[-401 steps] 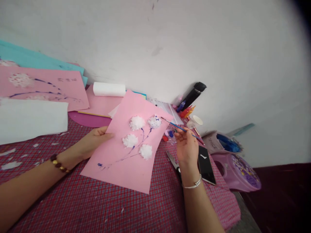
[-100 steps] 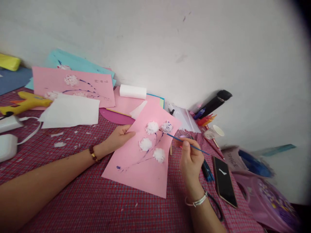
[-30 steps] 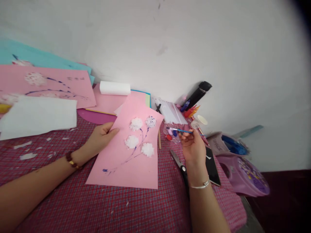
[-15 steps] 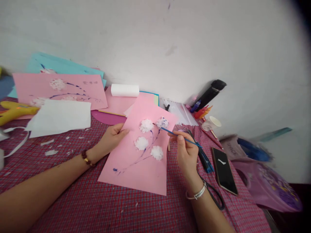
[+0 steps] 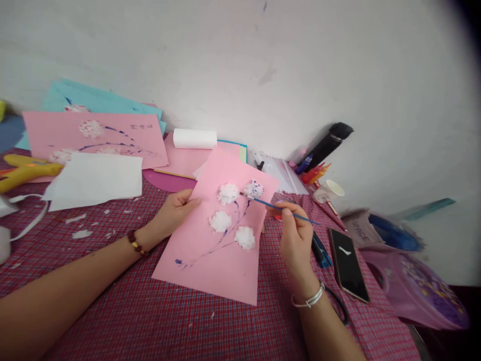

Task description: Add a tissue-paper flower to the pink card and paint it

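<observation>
My left hand point(image 5: 179, 213) pinches the left edge of a pink sheet of paper point(image 5: 225, 281), held tilted above the checked tablecloth. Several fluffy white paper flowers point(image 5: 220, 221) are on it, joined by thin blue painted stems. The upper right flower point(image 5: 253, 189) carries blue specks. In my right hand point(image 5: 295, 230) is a thin blue paintbrush point(image 5: 280, 207), gripped between thumb and fingers. Its dark tip is at the right edge of the upper left flower point(image 5: 228, 193); whether it touches, I cannot tell.
A finished-looking pink picture point(image 5: 150, 145), white sheets point(image 5: 97, 180) and a yellow glue gun point(image 5: 28, 170) lie left. A white paper roll point(image 5: 195, 139) is behind. On the right are a phone point(image 5: 348, 263), a paper cup point(image 5: 329, 189), paint tubes point(image 5: 314, 172) and a pink bag point(image 5: 409, 281).
My right hand and the paintbrush have shifted slightly right, with the tip drawing a little away from the upper left flower. My left hand still holds the paper.
</observation>
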Motion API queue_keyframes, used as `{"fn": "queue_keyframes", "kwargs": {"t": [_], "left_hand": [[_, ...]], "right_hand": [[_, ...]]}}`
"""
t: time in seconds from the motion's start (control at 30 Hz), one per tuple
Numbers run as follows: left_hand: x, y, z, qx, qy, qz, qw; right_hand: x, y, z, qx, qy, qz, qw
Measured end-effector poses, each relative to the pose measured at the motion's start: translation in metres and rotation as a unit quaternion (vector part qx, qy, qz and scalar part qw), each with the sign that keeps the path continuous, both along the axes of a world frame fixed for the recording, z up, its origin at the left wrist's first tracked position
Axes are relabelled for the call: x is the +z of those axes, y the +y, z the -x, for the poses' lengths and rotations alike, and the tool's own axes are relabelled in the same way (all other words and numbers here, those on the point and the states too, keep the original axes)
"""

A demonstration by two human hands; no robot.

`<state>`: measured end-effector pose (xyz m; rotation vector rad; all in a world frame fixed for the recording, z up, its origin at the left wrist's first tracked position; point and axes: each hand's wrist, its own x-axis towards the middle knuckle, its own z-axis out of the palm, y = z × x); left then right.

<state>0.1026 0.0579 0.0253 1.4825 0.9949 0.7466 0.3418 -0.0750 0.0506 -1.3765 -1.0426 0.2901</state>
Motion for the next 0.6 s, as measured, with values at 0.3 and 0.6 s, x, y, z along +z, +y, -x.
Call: {"fn": "queue_keyframes", "kwargs": {"t": [0.3, 0.6], "left_hand": [[-0.003, 0.001, 0.0, -0.002, -0.024, 0.014, 1.0], [-0.01, 0.003, 0.0, -0.014, -0.012, -0.061, 0.998]], "right_hand": [[-0.002, 0.003, -0.004, -0.002, 0.012, 0.005, 1.0], [-0.008, 0.01, -0.001, 0.035, 0.11, -0.013, 0.993]]}}
